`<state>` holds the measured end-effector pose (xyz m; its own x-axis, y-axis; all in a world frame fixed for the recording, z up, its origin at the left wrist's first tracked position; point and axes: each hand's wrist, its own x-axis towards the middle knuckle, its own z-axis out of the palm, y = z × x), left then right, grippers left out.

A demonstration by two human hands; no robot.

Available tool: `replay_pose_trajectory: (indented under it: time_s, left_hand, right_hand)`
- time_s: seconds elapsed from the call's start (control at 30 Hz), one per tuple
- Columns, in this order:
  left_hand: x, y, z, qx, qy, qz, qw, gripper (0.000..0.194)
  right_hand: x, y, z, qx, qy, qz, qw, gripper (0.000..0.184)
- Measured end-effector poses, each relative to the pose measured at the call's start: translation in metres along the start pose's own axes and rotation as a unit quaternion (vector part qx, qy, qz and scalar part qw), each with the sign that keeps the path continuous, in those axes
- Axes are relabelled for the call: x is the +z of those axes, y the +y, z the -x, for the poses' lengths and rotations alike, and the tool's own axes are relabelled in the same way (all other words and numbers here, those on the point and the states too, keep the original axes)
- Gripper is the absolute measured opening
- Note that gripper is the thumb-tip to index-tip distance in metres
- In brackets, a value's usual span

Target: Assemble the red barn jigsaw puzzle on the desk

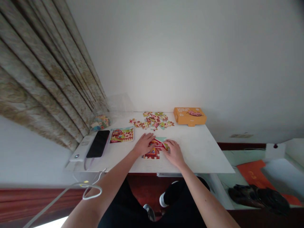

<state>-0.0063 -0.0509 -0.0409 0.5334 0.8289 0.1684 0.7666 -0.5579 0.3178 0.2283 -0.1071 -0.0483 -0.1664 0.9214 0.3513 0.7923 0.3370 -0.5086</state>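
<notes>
A partly joined jigsaw puzzle (152, 154) with a red barn lies flat on the white table (197, 152), near its front edge. My left hand (143, 144) rests over the puzzle's upper left side, fingers stretched out and spread across it, covering part of the picture. At the right edge, my right hand (175, 153) has its thumb and fingers closed around a greenish jigsaw piece (166, 146), which touches the joined part or lies right against it. Behind both hands, loose jigsaw pieces (155, 119) are scattered in a pile.
A picture card (122, 135) of the farm scene lies to the left. Beside it are a black phone (98, 144), a white box (80, 148) and a clear bag (99, 122) of pieces. An orange puzzle box (190, 116) stands at back right. A white cable (64, 191) hangs at front left.
</notes>
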Motion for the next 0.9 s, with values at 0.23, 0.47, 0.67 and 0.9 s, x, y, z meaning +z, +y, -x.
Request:
replay_pose_trajectory:
  time_s: [0.23,0.47,0.67,0.9]
  left_hand:
    - [-0.005,0.009,0.004,-0.013,0.025,0.032,0.999,0.038]
    - [-0.003,0.010,0.002,-0.025,0.053,0.048,0.997,0.033]
    - [-0.005,0.011,0.002,-0.037,0.041,0.057,0.997,0.035]
    - [-0.008,0.013,0.002,-0.039,0.039,0.068,0.996,0.033]
  right_hand:
    - [0.008,0.021,-0.013,0.069,0.049,-0.105,0.991,0.028]
    - [0.027,0.032,-0.128,0.047,0.013,-0.009,0.999,0.035]
    - [0.050,0.031,-0.210,0.199,-0.061,0.095,0.974,0.069]
    - [0.080,0.012,-0.191,0.094,-0.096,0.113,0.984,0.059]
